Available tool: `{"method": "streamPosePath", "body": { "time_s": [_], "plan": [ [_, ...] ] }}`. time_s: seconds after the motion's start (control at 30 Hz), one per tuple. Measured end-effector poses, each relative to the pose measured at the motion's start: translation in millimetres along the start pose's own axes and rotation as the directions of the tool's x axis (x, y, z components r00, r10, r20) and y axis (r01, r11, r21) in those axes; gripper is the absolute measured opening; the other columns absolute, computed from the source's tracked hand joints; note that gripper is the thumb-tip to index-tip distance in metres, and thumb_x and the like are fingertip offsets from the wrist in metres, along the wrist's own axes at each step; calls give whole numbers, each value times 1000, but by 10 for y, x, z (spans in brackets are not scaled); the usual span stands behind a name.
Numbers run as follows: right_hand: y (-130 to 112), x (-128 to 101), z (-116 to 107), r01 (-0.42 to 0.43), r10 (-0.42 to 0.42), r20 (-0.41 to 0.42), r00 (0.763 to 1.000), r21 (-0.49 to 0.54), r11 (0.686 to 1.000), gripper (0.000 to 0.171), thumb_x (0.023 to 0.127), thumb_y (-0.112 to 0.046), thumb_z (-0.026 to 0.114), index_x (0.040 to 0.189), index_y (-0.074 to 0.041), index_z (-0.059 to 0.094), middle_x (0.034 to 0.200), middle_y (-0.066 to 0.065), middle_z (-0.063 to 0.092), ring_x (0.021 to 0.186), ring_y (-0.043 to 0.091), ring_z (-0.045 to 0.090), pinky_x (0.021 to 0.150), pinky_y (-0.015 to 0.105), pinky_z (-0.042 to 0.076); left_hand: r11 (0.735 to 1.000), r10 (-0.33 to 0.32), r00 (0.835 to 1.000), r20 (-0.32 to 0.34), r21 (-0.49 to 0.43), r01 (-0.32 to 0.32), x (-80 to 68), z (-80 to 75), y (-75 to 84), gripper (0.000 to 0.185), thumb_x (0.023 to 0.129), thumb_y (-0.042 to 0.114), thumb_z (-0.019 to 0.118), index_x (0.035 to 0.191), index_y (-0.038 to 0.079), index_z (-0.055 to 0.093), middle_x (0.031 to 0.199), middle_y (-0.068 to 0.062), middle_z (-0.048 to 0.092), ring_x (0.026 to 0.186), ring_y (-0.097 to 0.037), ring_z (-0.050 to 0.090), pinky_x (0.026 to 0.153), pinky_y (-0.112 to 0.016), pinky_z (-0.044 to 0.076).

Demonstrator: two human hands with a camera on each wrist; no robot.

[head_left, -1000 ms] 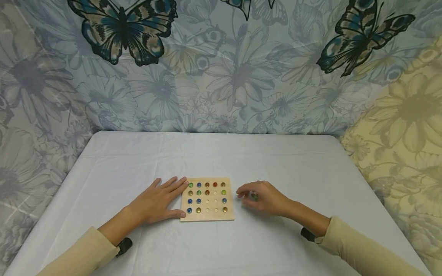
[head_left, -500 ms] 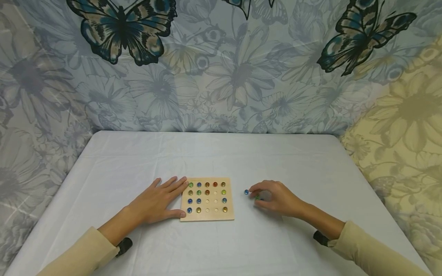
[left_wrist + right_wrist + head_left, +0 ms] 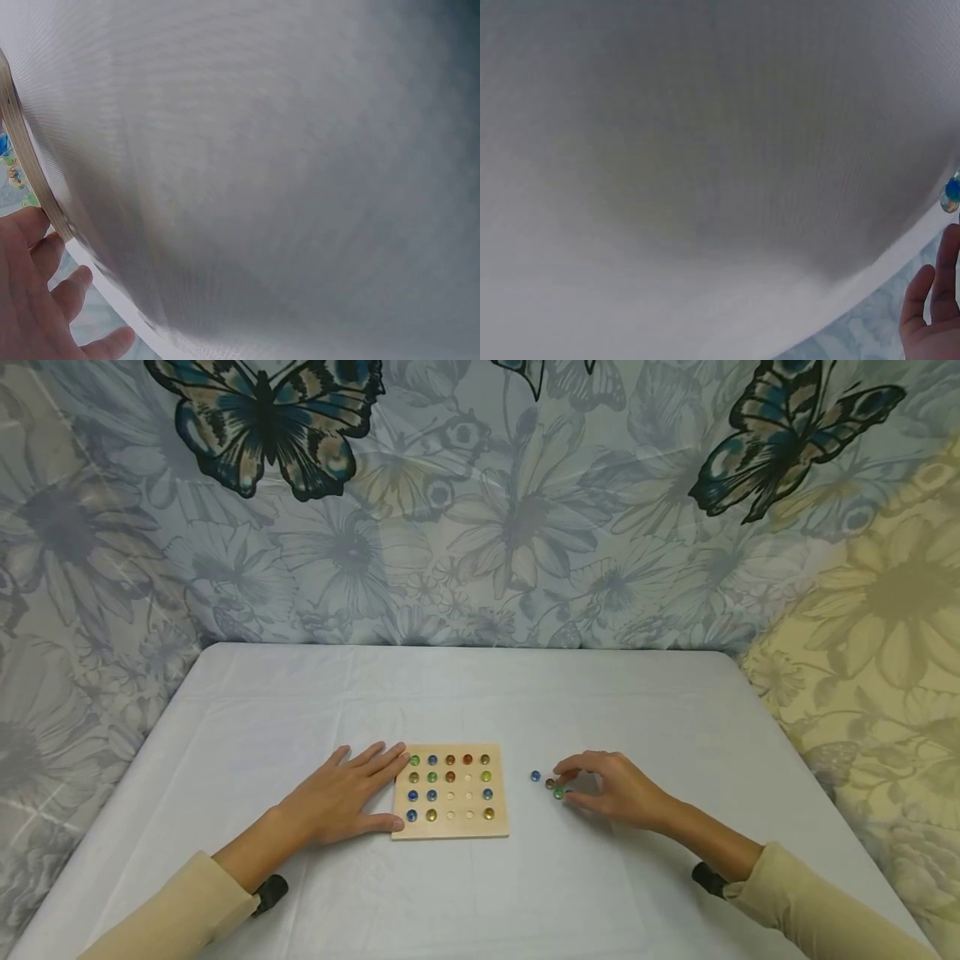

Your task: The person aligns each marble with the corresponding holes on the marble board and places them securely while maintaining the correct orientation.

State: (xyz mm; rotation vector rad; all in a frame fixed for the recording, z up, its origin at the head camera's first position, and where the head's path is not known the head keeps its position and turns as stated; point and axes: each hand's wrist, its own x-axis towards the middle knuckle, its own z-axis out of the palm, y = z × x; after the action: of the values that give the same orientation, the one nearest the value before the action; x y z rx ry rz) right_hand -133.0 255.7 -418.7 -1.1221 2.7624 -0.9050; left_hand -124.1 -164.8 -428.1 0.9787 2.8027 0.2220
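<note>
The left hand (image 3: 341, 797) lies flat on the white tablecloth (image 3: 480, 710), fingers straight and together, their tips touching the left edge of the wooden board (image 3: 451, 792). The left wrist view shows only those fingers (image 3: 45, 300) against the board's rim and a blur of cloth. The board sits near the front middle of the table, nearly square with no real long axis, its edges lined up with the table's sides. It carries a 5 by 4 grid of dimples, most holding glass marbles, with about 5 empty ones in the centre-right.

Just right of the board, apart from it, 3 loose marbles rest on the cloth: a blue marble (image 3: 535, 776) farthest left, a brown marble (image 3: 550, 783) and a green marble (image 3: 558, 792). The right hand (image 3: 618, 789) is curled over them, fingertips at the brown and green ones; whether it pinches either, I cannot tell. The right wrist view catches the blue marble at its edge (image 3: 951, 193).

The likely trouble: round glass on smooth cloth rolls at a nudge, so a clumsy finger could send the blue marble off, or a slipped pinch could drop one onto the filled dimples and knock others loose
</note>
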Motion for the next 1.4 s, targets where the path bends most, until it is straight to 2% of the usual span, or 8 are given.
{"method": "streamPosePath", "body": {
  "time_s": [0.3,0.87,1.4],
  "plan": [
    [53,-64,-18,-76,76,37,996,-10,997,34,80,-2,81,113,-5,71,99,-4,73,92,14,67,83,42,55,1000,4,1000,-6,14,-4,3,-5,1,92,90,75,45,158,15,30,162,-3,29,148,-31,28,111,-66,25],
    [96,-52,43,-76,78,55,995,-41,996,32,80,-2,81,110,-6,72,98,-6,73,91,10,67,83,38,55,1000,2,1000,-2,2,-2,11,25,-15,93,89,77,43,158,16,29,163,-2,28,148,-30,27,111,-66,25],
    [-6,76,-9,-26,26,42,999,-9,1000,31,82,0,79,112,-4,71,101,-2,73,91,13,67,84,42,56,1000,1,1000,9,-3,-1,6,13,-8,93,90,76,44,159,16,29,163,-3,28,148,-30,27,111,-66,25]
  ]
}}
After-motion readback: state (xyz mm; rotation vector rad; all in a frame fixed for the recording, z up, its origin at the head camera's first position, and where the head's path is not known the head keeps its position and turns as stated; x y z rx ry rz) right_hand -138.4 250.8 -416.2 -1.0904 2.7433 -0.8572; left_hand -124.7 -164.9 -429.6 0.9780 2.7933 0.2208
